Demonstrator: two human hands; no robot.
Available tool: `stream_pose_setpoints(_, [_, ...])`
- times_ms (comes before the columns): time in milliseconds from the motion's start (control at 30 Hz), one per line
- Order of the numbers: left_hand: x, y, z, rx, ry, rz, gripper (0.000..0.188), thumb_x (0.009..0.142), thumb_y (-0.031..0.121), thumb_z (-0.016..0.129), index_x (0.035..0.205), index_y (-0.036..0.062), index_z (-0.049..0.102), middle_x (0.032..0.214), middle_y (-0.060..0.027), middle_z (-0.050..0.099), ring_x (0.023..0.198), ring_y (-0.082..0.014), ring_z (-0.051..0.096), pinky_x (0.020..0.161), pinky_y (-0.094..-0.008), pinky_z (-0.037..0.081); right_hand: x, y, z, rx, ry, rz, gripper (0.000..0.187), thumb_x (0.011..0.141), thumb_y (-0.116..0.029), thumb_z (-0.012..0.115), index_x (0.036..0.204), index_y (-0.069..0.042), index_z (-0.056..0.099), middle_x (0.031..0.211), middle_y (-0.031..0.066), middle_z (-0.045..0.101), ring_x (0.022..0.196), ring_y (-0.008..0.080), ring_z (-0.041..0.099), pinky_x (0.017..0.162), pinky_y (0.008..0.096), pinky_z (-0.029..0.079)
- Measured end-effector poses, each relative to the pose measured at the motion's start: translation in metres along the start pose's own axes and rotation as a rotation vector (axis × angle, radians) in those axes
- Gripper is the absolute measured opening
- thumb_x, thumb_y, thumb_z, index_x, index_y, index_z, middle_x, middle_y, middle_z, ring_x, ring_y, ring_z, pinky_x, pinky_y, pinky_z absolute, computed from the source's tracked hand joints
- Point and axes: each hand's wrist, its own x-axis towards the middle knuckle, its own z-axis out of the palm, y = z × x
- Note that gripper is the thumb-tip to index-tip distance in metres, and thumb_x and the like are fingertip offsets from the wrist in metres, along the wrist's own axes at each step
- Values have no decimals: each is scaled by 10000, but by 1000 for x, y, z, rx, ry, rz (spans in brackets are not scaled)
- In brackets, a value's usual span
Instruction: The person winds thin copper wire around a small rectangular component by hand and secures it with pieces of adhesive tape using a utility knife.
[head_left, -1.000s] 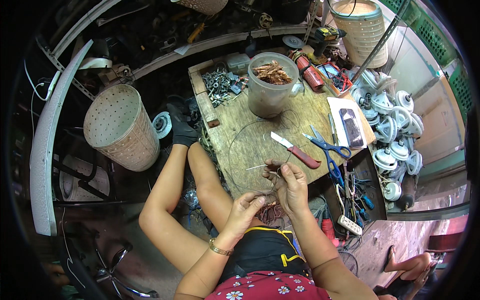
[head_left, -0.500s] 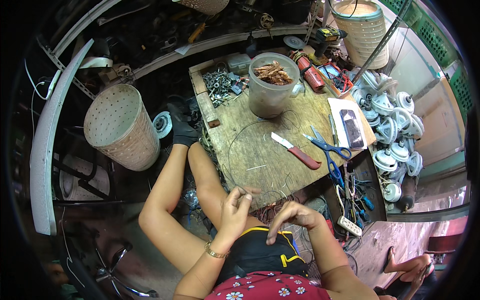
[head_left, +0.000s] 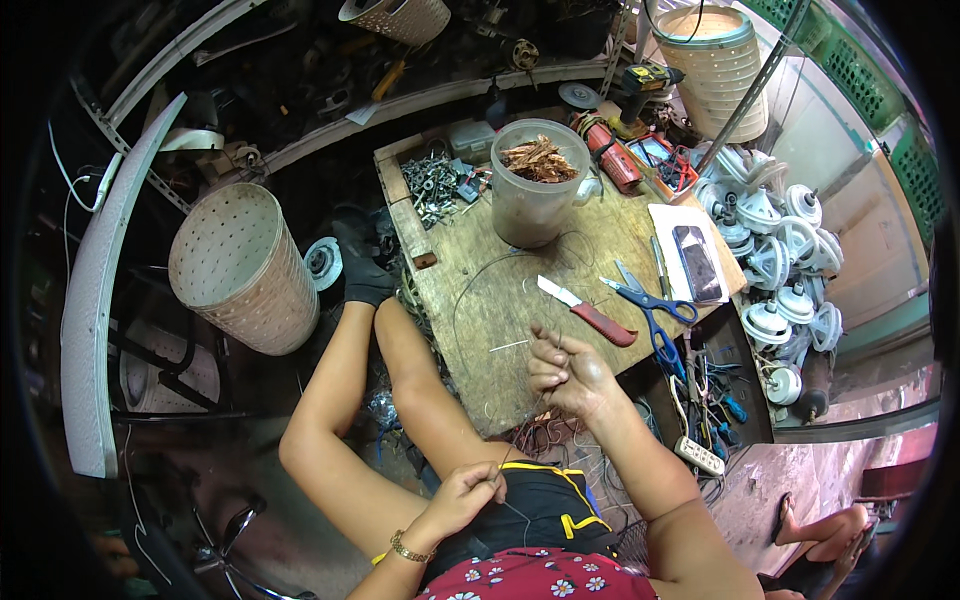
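Note:
My left hand is low over my lap, its fingertips pinched on a thin dark wire whose loose end hangs over the black cloth. From there the wire seems to rise toward my right hand, which is raised over the table's near edge, palm up with curled fingers pinching it. Beyond that hand lie a red-handled knife and blue-handled scissors. A short white strip lies on the wooden tabletop.
A plastic tub of copper scraps stands at the table's back, beside a pile of screws. A phone lies to the right, above a tool tray. White plastic parts are heaped farther right; a perforated basket stands left.
My hands have moved apart: the right went up over the table and its fingers curled, while the left dropped toward my lap. The thin wire now shows at my left hand.

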Motion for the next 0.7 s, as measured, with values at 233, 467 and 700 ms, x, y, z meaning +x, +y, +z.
stream_pose_setpoints(233, [-17,-4,-18,496,-97,23,87,820,66,530,759,21,487,861,-120,652,794,-166,609,710,-304,466,18,-39,15,-470,245,-585,272,987,-334,357,1003,-83,462,573,-24,320,432,66,253,396,196,228])
stream_pose_setpoints(467, [-19,-16,-41,-294,242,24,56,872,22,496,832,43,463,845,-123,642,782,-171,607,730,-273,490,40,-40,35,-710,243,-778,386,983,-362,342,1121,-49,522,647,-6,476,480,81,366,487,218,332])
stream_pose_setpoints(700, [14,-29,-46,-157,441,-161,77,890,104,547,894,28,530,617,45,461,539,-39,411,552,-202,416,62,-100,-6,-2152,639,-781,485,918,-438,453,1075,4,577,765,167,635,684,261,607,635,364,464])
